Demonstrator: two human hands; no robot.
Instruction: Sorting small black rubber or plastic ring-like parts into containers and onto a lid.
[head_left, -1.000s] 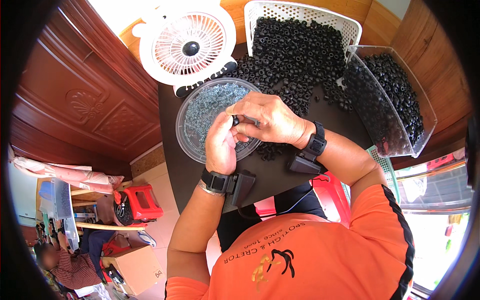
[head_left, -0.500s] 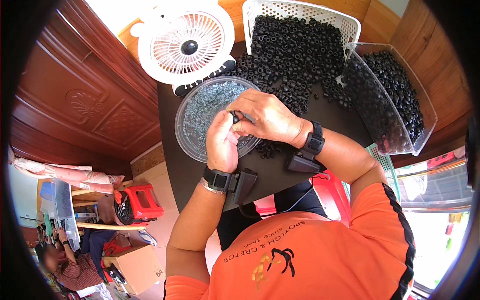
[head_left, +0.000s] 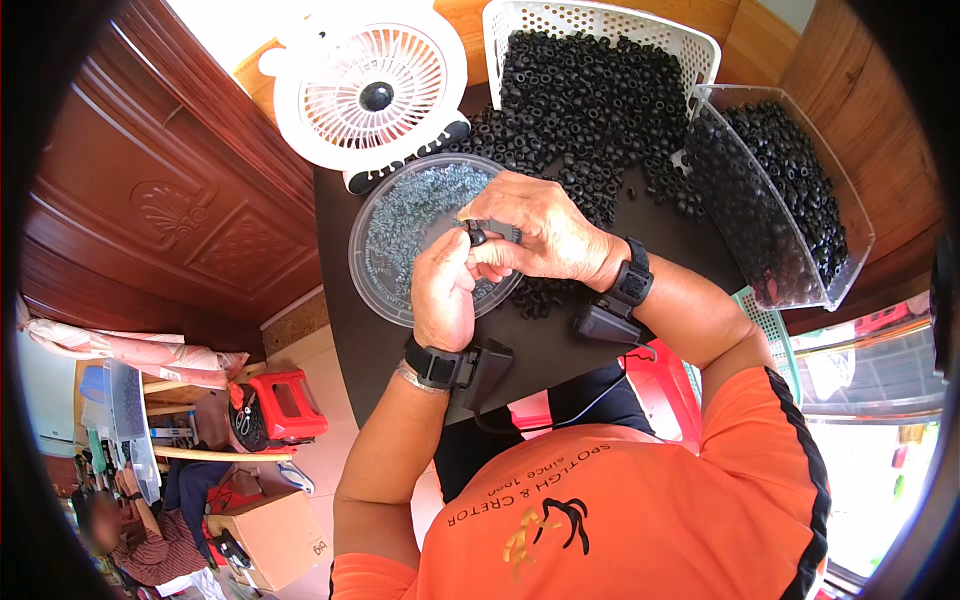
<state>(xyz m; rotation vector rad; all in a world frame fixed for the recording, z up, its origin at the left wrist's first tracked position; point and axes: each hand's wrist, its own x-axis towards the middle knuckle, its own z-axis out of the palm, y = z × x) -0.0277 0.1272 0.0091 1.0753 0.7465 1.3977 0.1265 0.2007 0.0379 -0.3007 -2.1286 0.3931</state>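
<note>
Dark surface set against a carved wooden door panel; white round fan stands at the far edge. White perforated basket and clear plastic bin, both heaped with black ring parts, sit at the far right; loose rings spill onto the surface between them.

Clear round tub of small grey-blue pieces lies just in front of the fan, partly under both hands.

Small black ring sits between the two hands, over the tub's right half. Left hand closed, thumb and fingertips pinching the ring from below. Right hand curled over from the right, fingers closed on the same ring, touching the left hand's fingertips. Exact finger contact is partly hidden.

Both wrists carry black straps with small boxes attached. Red stool on the floor, lower left
</note>
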